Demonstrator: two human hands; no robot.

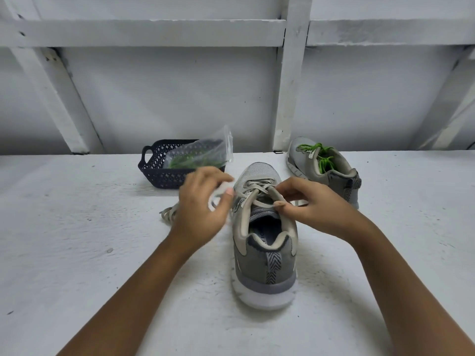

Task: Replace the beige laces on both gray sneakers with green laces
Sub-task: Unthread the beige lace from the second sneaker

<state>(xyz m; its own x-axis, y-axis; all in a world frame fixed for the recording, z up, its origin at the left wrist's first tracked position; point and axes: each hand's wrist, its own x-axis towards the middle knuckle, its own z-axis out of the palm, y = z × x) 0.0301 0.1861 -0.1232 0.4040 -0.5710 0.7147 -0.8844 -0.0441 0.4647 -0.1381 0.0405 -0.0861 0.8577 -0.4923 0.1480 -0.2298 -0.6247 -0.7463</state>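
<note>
A big white wall point(167, 98) with white beams stands at the back. In front of it is the white bench point(77, 253). One gray sneaker point(264, 263) stands in the middle of the bench, with its heel toward the person. The other sneaker point(334, 176) sits farther back on the right, well apart from the first. A dark basket point(154, 173) sits at the back on the left, and a clear bag point(200, 152) rests in it. The left grip point(203, 199) is just left of the near sneaker. It is blurry, with its fingers curled round a pale strip that looks like the beige lace point(257, 187). The right grip point(313, 204) pinches that lace at the top of the shoe. The lace crosses over the front of the near sneaker. Green laces point(323, 160) sit in the far sneaker. More green lace point(185, 160) shows inside the bag. A loose lace point(168, 214), also beige, lies on the bench beside the left grip.
</note>
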